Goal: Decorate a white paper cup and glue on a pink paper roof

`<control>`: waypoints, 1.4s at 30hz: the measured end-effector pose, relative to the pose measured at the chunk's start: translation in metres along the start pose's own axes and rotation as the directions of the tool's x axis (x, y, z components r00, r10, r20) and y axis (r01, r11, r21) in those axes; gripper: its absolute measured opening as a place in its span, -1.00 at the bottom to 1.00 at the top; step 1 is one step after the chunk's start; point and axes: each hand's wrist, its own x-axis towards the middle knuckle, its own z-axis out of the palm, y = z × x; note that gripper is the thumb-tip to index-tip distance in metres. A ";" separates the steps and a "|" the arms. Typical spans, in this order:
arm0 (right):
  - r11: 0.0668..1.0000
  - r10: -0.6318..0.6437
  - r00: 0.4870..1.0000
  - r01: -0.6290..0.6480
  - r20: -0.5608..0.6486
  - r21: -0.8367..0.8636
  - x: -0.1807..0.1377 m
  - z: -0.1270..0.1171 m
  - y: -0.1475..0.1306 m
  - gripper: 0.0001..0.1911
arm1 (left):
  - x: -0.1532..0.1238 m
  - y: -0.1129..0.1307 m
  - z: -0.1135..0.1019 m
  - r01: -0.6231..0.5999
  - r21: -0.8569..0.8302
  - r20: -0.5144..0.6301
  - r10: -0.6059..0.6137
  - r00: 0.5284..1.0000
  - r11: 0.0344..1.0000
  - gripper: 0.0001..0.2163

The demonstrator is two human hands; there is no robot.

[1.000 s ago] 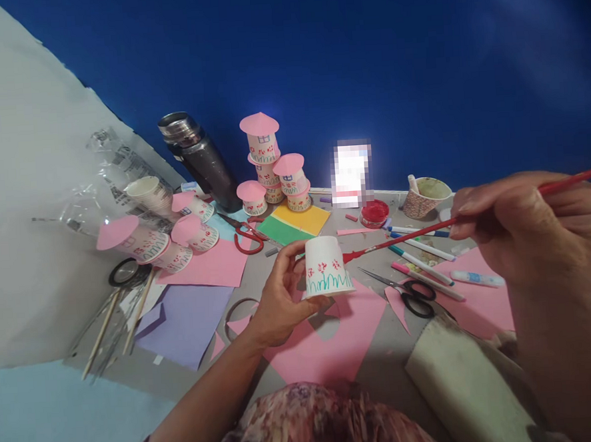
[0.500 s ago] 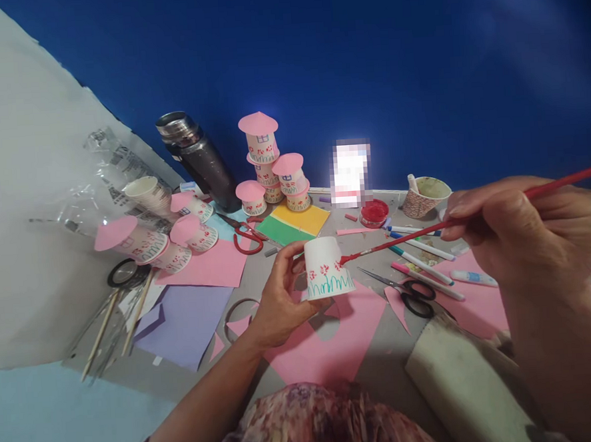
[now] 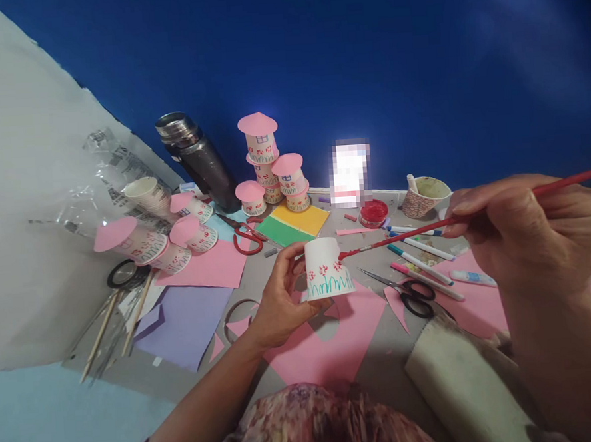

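Three red blossoms (image 3: 323,270) top the green grass (image 3: 329,286) on the cup (image 3: 322,256) the left hand (image 3: 280,305) clasps, visible upper wall (image 3: 322,248) bare, as the right hand (image 3: 531,233) pinches the brush (image 3: 401,236) alongside.

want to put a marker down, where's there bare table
One bare patch is grey tabletop between the large pink sheet and the beige item. Another lies between the purple sheet and the left forearm. The right is crowded with markers and black-handled scissors, the back with pink-roofed cups.
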 end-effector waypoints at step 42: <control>0.998 0.066 0.710 -0.059 0.701 -0.034 -0.045 0.043 0.022 -0.08 | -0.005 0.012 0.017 0.146 -0.250 -0.047 -0.162 0.986 0.957 -0.09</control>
